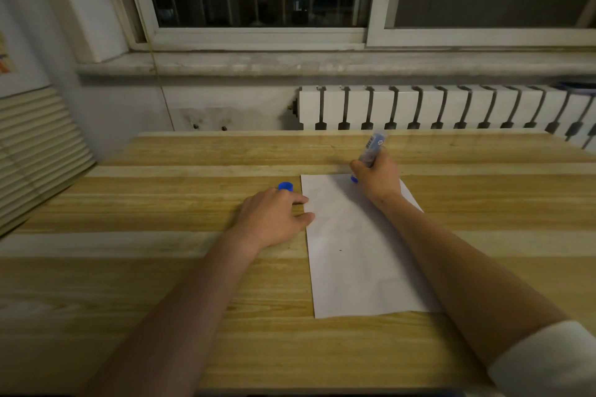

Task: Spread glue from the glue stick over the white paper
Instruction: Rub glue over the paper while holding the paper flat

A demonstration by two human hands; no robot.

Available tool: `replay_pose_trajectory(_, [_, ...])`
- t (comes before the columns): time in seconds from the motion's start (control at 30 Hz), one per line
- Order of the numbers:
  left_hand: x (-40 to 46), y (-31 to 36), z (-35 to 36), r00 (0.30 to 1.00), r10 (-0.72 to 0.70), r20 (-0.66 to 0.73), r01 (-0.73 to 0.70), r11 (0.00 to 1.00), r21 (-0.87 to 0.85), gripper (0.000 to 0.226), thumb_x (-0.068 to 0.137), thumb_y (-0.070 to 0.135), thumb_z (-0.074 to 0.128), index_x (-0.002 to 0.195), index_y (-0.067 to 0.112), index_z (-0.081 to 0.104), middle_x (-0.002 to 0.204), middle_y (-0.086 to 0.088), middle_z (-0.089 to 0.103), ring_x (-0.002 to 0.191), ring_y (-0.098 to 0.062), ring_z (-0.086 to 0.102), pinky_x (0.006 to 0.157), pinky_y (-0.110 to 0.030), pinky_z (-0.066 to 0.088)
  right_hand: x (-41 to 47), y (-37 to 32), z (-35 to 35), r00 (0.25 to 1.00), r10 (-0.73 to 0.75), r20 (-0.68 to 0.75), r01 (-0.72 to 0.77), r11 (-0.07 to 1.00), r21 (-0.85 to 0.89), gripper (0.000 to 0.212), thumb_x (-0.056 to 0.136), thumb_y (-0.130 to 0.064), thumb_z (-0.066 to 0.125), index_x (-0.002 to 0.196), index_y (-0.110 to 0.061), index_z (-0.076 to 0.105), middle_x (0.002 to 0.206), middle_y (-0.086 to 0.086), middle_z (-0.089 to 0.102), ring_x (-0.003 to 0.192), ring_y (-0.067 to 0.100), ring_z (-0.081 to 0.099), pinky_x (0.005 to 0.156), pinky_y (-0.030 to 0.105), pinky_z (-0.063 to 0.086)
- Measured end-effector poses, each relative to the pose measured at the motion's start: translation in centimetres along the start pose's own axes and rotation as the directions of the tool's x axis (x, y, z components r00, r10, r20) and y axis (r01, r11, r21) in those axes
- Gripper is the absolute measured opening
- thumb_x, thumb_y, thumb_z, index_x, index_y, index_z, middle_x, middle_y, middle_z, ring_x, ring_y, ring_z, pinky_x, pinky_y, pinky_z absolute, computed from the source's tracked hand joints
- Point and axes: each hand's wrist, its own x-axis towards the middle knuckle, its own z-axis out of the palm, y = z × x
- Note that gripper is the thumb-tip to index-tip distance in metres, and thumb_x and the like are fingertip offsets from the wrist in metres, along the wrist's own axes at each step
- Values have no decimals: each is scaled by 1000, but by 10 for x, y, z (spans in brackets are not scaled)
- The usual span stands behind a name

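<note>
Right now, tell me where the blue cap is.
The blue cap sits on the table, just beyond the left hand, left of the paper.

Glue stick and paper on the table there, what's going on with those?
A person is gluing a white paper that lies on a wooden table. The right hand grips the glue stick, tilted, with its lower end at the sheet's far edge. The left hand rests on the table with its fingertips at the paper's left edge. The blue cap sits on the table just beyond that hand.
</note>
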Motion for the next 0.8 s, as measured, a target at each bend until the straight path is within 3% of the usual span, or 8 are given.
replay_pose_trajectory(0.1, [0, 0, -1, 1000, 1, 0, -1, 1000, -15, 47, 86, 64, 53, 127, 42, 61, 58, 18, 49, 69, -6, 54, 71, -32, 49, 1, 3, -5, 1000, 9, -11, -9, 1000, -7, 19, 84, -25, 61, 92, -10, 52, 71, 0, 57, 59, 15, 53, 52, 26, 37])
replay_pose_trajectory(0.2, [0, -1, -1, 1000, -3, -8, 3, 1000, -28, 47, 85, 64, 53, 126, 42, 61, 59, 18, 50, 69, -4, 54, 69, -31, 47, 3, 6, -8, 998, 43, -43, -44, 999, -14, 24, 84, -27, 62, 100, -9, 56, 77, 1, 62, 65, 16, 58, 53, 30, 43])
replay_pose_trajectory(0.3, [0, -1, 0, 1000, 0, -13, 0, 999, -32, 47, 85, 64, 53, 126, 42, 61, 57, 17, 49, 65, -1, 52, 65, -29, 44, 6, 9, -10, 995, 78, -54, -78, 997, 5, 32, 84, -28, 63, 108, -7, 58, 92, 9, 67, 77, 23, 65, 67, 41, 57])
replay_pose_trajectory(0.37, [0, -1, 0, 1000, 2, -10, -3, 999, -35, 47, 85, 64, 54, 126, 42, 61, 58, 18, 49, 65, 0, 53, 66, -29, 45, 7, 12, -13, 994, 93, -55, -93, 996, 9, 34, 84, -28, 63, 110, -6, 57, 96, 12, 67, 80, 25, 65, 70, 43, 59])
replay_pose_trajectory(0.53, [0, -1, 0, 1000, -1, 1, 1, 999, -37, 47, 86, 63, 55, 126, 41, 62, 57, 19, 43, 63, -3, 49, 72, -32, 49, 7, 14, -20, 991, 102, -91, -102, 995, 12, 34, 84, -27, 62, 110, -6, 57, 94, 11, 65, 76, 22, 62, 64, 36, 53])
replay_pose_trajectory(0.63, [0, -1, 0, 1000, 6, -8, -6, 999, -38, 46, 86, 61, 56, 126, 39, 63, 58, 21, 39, 64, -5, 47, 69, -31, 46, 7, 14, -24, 989, 103, -105, -103, 995, 1, 29, 84, -27, 61, 105, -6, 56, 89, 9, 63, 68, 17, 58, 53, 27, 41])
replay_pose_trajectory(0.8, [0, -1, 0, 1000, 5, 3, -5, 1000, -25, 47, 86, 62, 55, 127, 40, 62, 58, 20, 40, 66, -7, 50, 74, -33, 50, 8, 15, -29, 983, 129, -127, -129, 992, 4, 32, 83, -25, 59, 105, -2, 59, 89, 12, 64, 68, 21, 58, 56, 28, 43])
